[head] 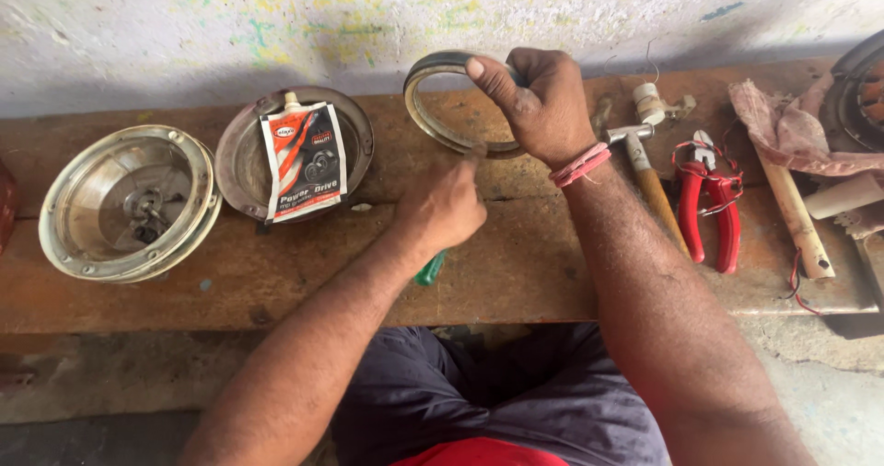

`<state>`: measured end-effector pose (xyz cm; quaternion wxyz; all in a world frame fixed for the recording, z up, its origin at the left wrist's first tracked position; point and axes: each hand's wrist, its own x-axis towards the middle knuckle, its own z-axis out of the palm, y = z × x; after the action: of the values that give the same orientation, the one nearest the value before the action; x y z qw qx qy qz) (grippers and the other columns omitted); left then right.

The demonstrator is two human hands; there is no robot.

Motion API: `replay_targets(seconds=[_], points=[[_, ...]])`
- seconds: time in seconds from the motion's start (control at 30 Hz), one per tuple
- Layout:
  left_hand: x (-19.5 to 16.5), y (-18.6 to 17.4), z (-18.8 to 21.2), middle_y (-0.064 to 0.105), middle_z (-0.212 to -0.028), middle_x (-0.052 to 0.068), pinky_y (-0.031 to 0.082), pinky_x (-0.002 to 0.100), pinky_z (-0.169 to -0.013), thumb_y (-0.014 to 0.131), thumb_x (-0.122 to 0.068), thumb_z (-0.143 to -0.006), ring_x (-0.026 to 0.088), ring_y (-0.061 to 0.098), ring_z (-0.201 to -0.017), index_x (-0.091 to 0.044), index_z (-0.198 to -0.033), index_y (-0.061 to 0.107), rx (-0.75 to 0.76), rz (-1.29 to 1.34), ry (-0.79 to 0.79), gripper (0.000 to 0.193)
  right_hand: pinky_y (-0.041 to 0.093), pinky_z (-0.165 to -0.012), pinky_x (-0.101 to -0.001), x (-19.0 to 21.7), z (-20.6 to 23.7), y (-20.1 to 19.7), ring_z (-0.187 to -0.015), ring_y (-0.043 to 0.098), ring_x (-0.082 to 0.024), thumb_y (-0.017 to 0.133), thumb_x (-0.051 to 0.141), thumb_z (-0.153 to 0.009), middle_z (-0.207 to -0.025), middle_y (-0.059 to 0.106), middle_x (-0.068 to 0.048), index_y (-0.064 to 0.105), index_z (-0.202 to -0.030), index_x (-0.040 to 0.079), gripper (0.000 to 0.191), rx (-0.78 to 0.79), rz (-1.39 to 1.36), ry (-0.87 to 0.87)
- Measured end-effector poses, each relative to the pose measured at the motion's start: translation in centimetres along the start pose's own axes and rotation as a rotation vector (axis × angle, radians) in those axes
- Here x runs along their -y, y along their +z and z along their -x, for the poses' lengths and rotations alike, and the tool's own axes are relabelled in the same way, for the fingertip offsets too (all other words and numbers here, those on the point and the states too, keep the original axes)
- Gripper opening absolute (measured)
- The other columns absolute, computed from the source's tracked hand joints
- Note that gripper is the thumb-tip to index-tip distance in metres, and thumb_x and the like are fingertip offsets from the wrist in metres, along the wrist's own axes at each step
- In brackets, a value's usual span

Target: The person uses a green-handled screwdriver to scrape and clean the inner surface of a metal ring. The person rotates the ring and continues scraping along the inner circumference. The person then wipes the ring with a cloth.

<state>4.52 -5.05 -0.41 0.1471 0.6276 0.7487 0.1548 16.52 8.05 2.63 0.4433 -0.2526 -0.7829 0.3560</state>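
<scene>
Gripping a green-handled tool [429, 268], likely a screwdriver, the left hand [444, 210] is closing in a fist around it and pushing the hidden tip up toward the lower edge of the metal ring [442, 107]. Just beyond, the right hand [543, 102] is clamping that ring, thumb hooked over the top rim, holding it upright and tilted above the wooden bench [276, 273]. Risk here, as I judge it: the tip is working close to the right palm, so a slip off the rim could jab the hand or twist the thin ring out of that one-handed hold. Further out, a hammer [645, 167] and red pliers [711, 203] are lying to the right. To the left, a grease pouch [304, 160] is resting in a rusty dish [244, 167], beside a metal housing [124, 203].
</scene>
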Motion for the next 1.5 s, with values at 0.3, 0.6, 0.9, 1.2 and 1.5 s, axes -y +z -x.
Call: replay_targets(seconds=[0.3, 0.6, 0.9, 1.2, 1.5], points=[[0.8, -0.2, -0.9, 0.062, -0.066, 0.005, 0.046, 0.033, -0.038, 0.066, -0.008, -0.091, 0.014, 0.051, -0.046, 0.004, -0.152, 0.038, -0.045, -0.379, -0.041, 0.067, 0.033, -0.040, -0.0296, -0.3, 0.0, 0.0, -0.046, 0.044, -0.006, 0.075, 0.054, -0.095, -0.051, 0.051, 0.004, 0.058, -0.065, 0.011, 0.055, 0.028, -0.046, 0.027], [1.4, -1.5, -0.6, 0.059, -0.068, 0.006, 0.044, 0.032, -0.044, 0.066, -0.011, -0.096, 0.014, 0.052, -0.051, -0.001, -0.150, 0.046, -0.141, -0.346, -0.025, 0.058, 0.027, -0.043, -0.0306, -0.1, 0.1, 0.1, -0.049, 0.039, -0.006, 0.077, 0.053, -0.095, -0.053, 0.046, 0.004, 0.055, -0.063, 0.011, 0.057, 0.020, 0.000, 0.028], [1.2, -0.2, -0.7, 0.063, -0.070, 0.003, 0.045, 0.031, -0.044, 0.063, -0.009, -0.090, 0.014, 0.054, -0.050, -0.005, -0.152, 0.042, -0.002, -0.175, -0.067, 0.065, 0.030, -0.042, -0.0290, -0.2, 0.0, -0.1, -0.049, 0.042, -0.005, 0.077, 0.052, -0.096, -0.052, 0.049, 0.005, 0.056, -0.063, 0.013, 0.056, -0.006, -0.001, 0.019], [-0.8, 0.2, -0.2, 0.057, -0.067, 0.000, 0.049, 0.032, -0.039, 0.063, -0.006, -0.087, 0.014, 0.053, -0.046, -0.010, -0.158, 0.031, 0.093, 0.137, -0.136, 0.078, 0.032, -0.041, -0.0292, -1.9, -0.1, 0.4, -0.045, 0.042, -0.009, 0.078, 0.054, -0.093, -0.053, 0.051, 0.002, 0.056, -0.065, 0.013, 0.055, -0.061, -0.148, 0.107], [1.9, -0.7, -0.3, 0.074, -0.083, 0.017, 0.060, 0.045, -0.072, 0.069, -0.010, -0.084, 0.032, 0.073, -0.075, -0.005, -0.151, 0.044, -0.094, -0.151, 0.007, 0.071, 0.047, -0.043, -0.0315, -2.3, 0.0, 0.1, -0.048, 0.052, -0.011, 0.076, 0.052, -0.094, -0.057, 0.056, 0.001, 0.056, -0.069, 0.014, 0.049, 0.081, -0.249, 0.132]])
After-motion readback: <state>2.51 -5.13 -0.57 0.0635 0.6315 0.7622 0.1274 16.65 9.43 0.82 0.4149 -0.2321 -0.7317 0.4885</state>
